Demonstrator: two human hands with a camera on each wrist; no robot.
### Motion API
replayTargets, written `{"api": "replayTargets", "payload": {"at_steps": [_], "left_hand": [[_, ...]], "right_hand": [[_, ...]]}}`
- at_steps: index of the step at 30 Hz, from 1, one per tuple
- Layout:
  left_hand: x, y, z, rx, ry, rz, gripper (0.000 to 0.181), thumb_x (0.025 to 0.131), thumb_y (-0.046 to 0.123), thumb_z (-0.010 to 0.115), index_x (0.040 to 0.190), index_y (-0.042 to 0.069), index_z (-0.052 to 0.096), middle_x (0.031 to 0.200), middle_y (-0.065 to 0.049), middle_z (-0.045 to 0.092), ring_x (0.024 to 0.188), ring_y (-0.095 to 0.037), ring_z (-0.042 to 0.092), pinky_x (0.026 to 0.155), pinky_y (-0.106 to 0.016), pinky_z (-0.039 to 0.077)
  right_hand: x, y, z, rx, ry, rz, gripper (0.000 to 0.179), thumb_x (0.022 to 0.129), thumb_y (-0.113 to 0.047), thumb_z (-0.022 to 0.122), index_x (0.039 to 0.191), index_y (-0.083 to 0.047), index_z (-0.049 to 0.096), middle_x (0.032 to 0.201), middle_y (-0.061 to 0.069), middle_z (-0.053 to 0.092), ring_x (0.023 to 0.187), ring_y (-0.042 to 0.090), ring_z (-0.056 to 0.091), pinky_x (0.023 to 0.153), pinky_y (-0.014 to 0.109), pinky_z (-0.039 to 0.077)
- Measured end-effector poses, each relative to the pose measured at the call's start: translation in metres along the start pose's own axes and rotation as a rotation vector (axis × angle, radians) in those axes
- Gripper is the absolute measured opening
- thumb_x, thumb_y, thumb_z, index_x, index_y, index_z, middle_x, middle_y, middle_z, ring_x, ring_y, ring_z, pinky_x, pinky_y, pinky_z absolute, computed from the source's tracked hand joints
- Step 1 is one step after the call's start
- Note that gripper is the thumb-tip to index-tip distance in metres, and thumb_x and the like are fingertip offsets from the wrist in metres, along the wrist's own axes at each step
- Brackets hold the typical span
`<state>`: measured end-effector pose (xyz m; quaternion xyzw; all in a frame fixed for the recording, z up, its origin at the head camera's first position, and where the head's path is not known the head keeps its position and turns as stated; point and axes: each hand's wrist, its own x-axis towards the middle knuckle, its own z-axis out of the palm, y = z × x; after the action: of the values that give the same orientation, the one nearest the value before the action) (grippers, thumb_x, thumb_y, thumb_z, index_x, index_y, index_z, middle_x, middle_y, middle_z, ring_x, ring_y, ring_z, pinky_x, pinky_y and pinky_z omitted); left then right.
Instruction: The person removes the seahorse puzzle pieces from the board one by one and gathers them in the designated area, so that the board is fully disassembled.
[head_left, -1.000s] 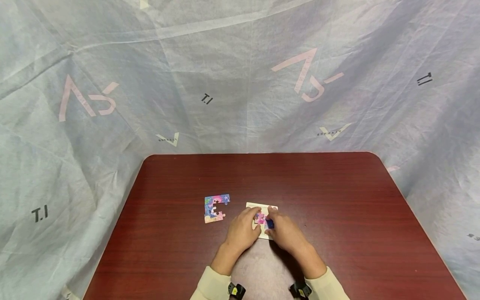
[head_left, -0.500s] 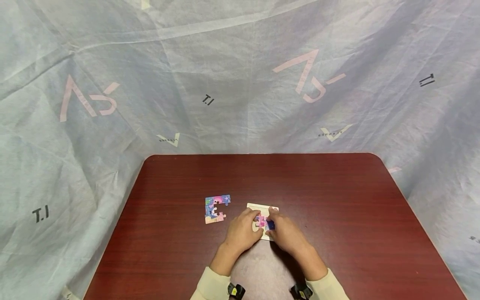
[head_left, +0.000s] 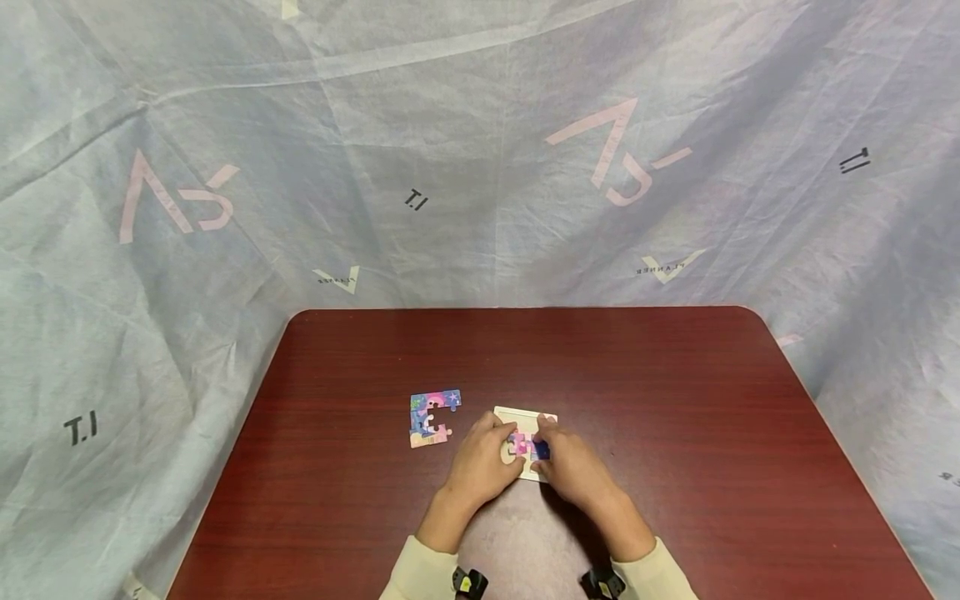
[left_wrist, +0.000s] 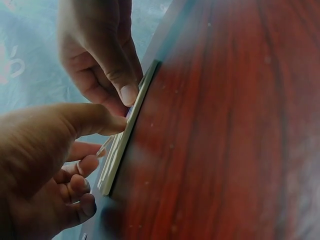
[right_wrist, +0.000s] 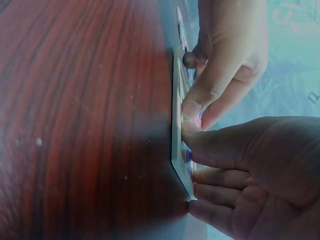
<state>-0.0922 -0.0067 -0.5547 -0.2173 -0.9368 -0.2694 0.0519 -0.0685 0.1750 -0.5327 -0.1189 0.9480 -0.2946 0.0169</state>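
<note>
Grey-white cloth backdrop (head_left: 450, 125), creased; black "T.I" (head_left: 81, 427) at left, repeated elsewhere; mirrored "PLANNER" (head_left: 662, 266) across pale yellow tick mark; large pink angular marks (head_left: 611, 137). Reddish-brown wood-grain table (head_left: 675, 392). Pale wooden puzzle tray (head_left: 517, 413), shallow, plain rim, near side, around middle. Pink puzzle piece (head_left: 519, 444) over tray, pinched between left hand's (head_left: 480, 460) thumb and index. Right hand (head_left: 576, 467) touches tray, dark-blue patch (head_left: 542, 450) between thumb and fingers; grip unclear. Left of tray: joined puzzle pieces (head_left: 417, 423), C-shaped, blue, pink, sandy, white star.
</note>
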Motion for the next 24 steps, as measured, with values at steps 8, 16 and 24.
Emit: {"api": "replayTargets", "payload": {"at_steps": [8,16,24], "left_hand": [[-0.001,-0.003,-0.003,0.017,0.002,-0.021,0.050,0.079,0.029,0.086,0.123,0.008,0.077,0.105,-0.002,0.068,0.095,-0.019,0.068,0.086,-0.035,0.056],[-0.003,-0.005,-0.009,0.041,0.025,-0.040,0.048,0.079,0.034,0.086,0.122,0.014,0.077,0.102,0.001,0.069,0.090,-0.017,0.068,0.078,-0.033,0.056],[-0.005,-0.007,-0.017,0.000,0.054,-0.062,0.048,0.079,0.033,0.087,0.121,0.013,0.077,0.103,-0.001,0.071,0.089,-0.017,0.069,0.077,-0.035,0.056]], "right_hand": [[0.000,-0.002,-0.001,0.003,0.001,0.005,0.032,0.083,-0.001,0.085,0.111,0.005,0.071,0.145,0.031,0.062,0.133,0.045,0.064,0.111,0.053,0.051],[0.000,-0.002,-0.002,-0.006,0.005,0.003,0.032,0.083,-0.001,0.086,0.111,0.005,0.071,0.144,0.031,0.062,0.132,0.044,0.065,0.110,0.052,0.052],[0.000,-0.002,-0.001,-0.011,0.010,-0.003,0.032,0.083,-0.002,0.086,0.111,0.005,0.071,0.143,0.031,0.063,0.130,0.043,0.066,0.108,0.051,0.053]]}}
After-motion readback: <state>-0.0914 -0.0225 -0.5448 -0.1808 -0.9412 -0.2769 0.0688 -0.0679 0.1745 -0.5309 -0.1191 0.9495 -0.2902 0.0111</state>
